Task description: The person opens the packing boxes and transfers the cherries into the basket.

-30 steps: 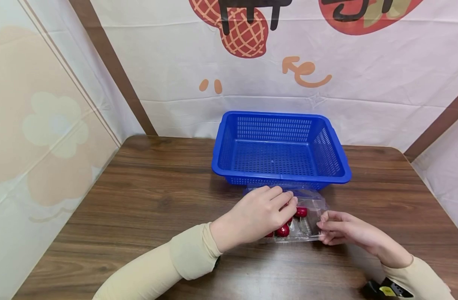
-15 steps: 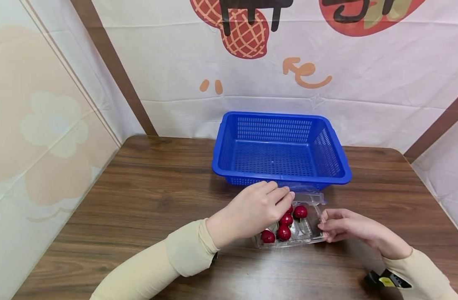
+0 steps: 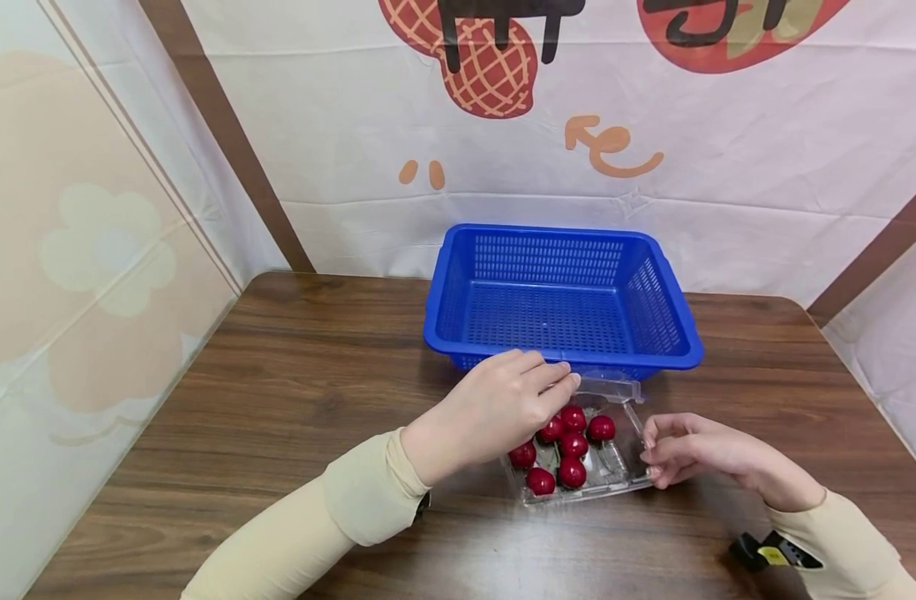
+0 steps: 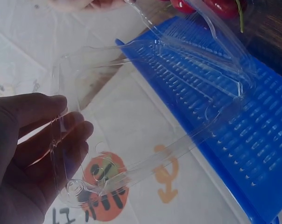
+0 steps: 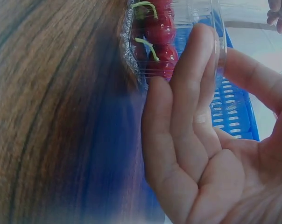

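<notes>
A clear plastic clamshell box [image 3: 615, 479] stands on the table with several red cherries [image 3: 573, 444] in its base. Its transparent lid [image 3: 611, 387] is raised at the back. My left hand [image 3: 495, 408] pinches the lid's edge between thumb and fingers, plain in the left wrist view, where the hand [image 4: 33, 140] is at the left of the lid [image 4: 136, 179]. At the box's right side, my right hand [image 3: 708, 458] grips the rim. In the right wrist view, that hand [image 5: 201, 140] has the clear wall between thumb and fingers, beside cherries with green stems [image 5: 148, 49].
Right behind the box stands a blue perforated plastic basket [image 3: 563, 354] with nothing in it. Farther back hangs a printed white cloth [image 3: 352, 125]. The wooden table [image 3: 277, 417] spreads to both sides.
My left hand has moved up and slightly left with the lid, uncovering more of the cherries. The box has turned slightly and come a bit nearer. The right hand keeps its hold.
</notes>
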`<action>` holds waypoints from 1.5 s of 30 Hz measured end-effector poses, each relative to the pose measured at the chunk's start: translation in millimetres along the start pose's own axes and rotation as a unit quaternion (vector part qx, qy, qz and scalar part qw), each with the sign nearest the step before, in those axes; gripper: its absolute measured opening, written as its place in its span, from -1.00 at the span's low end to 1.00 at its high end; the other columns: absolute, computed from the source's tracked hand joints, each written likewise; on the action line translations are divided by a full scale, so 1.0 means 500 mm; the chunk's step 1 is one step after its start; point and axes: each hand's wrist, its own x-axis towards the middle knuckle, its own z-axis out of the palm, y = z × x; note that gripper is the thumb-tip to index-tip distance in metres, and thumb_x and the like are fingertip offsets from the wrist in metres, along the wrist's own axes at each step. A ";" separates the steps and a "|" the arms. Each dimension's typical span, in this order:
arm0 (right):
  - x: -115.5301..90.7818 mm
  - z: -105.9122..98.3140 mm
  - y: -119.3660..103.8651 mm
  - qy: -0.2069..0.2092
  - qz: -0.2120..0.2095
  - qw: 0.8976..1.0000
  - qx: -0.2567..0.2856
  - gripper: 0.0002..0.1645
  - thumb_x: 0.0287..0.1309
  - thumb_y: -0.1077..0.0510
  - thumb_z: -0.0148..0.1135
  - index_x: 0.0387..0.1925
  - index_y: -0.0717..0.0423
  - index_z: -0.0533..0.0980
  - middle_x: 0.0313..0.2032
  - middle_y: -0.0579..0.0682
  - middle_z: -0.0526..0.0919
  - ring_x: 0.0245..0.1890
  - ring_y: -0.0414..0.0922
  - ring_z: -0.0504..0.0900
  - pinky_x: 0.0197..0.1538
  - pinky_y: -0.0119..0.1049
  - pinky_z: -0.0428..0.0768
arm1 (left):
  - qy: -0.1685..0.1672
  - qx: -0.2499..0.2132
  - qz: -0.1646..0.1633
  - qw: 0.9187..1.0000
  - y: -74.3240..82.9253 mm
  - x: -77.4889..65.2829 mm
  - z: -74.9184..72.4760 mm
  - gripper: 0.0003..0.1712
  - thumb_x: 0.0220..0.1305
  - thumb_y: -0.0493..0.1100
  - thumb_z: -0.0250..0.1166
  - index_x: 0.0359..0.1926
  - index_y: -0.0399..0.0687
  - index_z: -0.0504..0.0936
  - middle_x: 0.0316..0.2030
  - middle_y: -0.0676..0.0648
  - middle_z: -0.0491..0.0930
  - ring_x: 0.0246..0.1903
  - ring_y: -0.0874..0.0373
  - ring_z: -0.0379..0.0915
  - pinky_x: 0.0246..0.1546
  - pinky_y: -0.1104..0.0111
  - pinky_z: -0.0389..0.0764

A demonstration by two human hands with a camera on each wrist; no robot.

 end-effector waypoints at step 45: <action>-0.001 -0.031 -0.006 -0.033 -0.039 0.998 -0.027 -0.66 0.03 0.43 0.01 -0.30 0.72 0.16 -0.52 -0.05 0.61 -0.52 -0.15 0.61 -0.39 -0.26 0.66 | 0.029 -0.096 -0.028 0.995 -0.037 -0.024 -0.023 -0.80 0.15 -0.27 0.20 -0.21 -0.12 0.69 -0.29 0.00 0.69 -0.41 0.22 0.52 -0.39 0.47 0.59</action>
